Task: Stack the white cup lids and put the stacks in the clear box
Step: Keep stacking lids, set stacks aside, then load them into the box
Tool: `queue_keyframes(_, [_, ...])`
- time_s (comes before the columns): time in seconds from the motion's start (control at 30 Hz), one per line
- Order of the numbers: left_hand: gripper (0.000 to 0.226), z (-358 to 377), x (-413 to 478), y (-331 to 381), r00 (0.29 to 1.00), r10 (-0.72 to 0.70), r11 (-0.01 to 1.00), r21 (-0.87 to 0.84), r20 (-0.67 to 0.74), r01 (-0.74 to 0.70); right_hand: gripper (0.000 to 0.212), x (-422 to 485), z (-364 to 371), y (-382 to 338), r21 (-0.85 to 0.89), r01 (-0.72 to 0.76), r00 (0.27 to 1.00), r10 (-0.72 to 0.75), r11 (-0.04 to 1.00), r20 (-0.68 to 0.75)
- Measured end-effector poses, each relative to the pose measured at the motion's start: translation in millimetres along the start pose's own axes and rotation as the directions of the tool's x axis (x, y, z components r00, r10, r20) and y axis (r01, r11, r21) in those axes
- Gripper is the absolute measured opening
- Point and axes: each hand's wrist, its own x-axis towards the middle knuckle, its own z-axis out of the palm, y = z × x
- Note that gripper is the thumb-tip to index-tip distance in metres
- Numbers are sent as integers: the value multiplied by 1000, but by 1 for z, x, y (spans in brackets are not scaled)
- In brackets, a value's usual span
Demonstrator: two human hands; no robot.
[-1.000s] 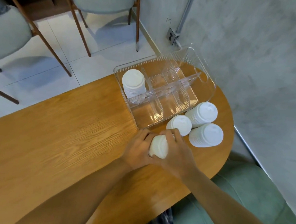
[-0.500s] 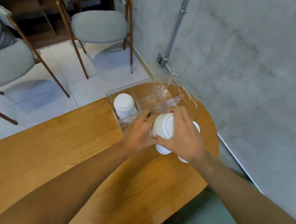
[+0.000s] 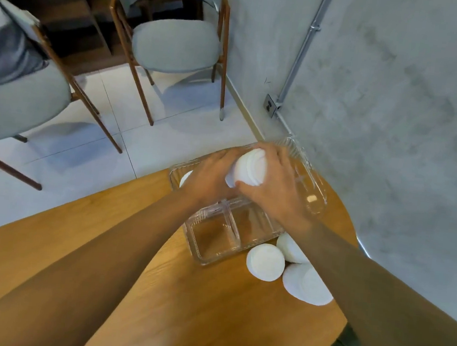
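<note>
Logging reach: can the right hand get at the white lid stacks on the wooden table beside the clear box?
Not yet, probably: the right hand grips another white lid stack with the left hand. Once free, the table stacks beside its forearm look unobstructed.

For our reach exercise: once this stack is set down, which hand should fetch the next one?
Probably the right hand: the three loose stacks lie beside its forearm, right of the clear box.

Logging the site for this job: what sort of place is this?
Probably a café seating area: wooden table, cushioned chairs on a tiled floor, and stacks of white cup lids beside a clear box.
</note>
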Motion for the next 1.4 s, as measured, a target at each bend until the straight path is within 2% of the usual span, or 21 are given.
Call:
queue_keyframes(0.1, [83, -5, 13, -10, 993, -67, 997, -41, 99, 71, 91, 19, 16, 10, -8, 17, 999, -17, 1000, 34])
queue_keyframes(0.23, [87, -8, 22, -21, 980, -91, 996, -10, 180, 94, 92, 36, 35, 25, -36, 12, 996, -9, 999, 84])
queue_keyframes(0.47, [66, -22, 18, -24, 985, -112, 994, 29, 132, 109, 101, 47, 75, 40, -210, 27, 972, 23, 977, 234])
queue_keyframes(0.6, [59, -30, 11, -30, 989, -88, 996, 36, 120, 84, 98, 53, 86, 40, -233, 24, 971, 33, 972, 235])
queue_keyframes(0.8, [53, -33, -2, -23, 992, -62, 998, 31, 109, 59, 95, 43, 79, 38, -153, 45, 973, -9, 987, 229])
queue_keyframes(1.0, [50, -26, -29, -6, 994, -64, 994, 89, 91, 56, 89, 0, 47, 28, -99, -11, 988, 26, 995, 151])
queue_keyframes(1.13, [49, -19, -56, 6, 994, -58, 998, 35, 95, 55, 75, -50, 30, 23, -103, -125, 988, 133, 987, 73])
queue_keyframes(1.2, [46, -9, -73, 12, 996, -17, 1000, 4, 91, 17, 71, -79, 28, 26, -130, -163, 984, 170, 978, 47])
queue_keyframes(1.33, [38, 10, -102, 22, 990, 90, 994, -68, 104, -83, 82, -127, 30, 36, -264, -213, 968, 240, 941, 77])
queue_keyframes(1.4, [36, 18, -115, 25, 983, 136, 988, -86, 124, -126, 81, -141, 35, 41, -322, -217, 962, 258, 922, 93])
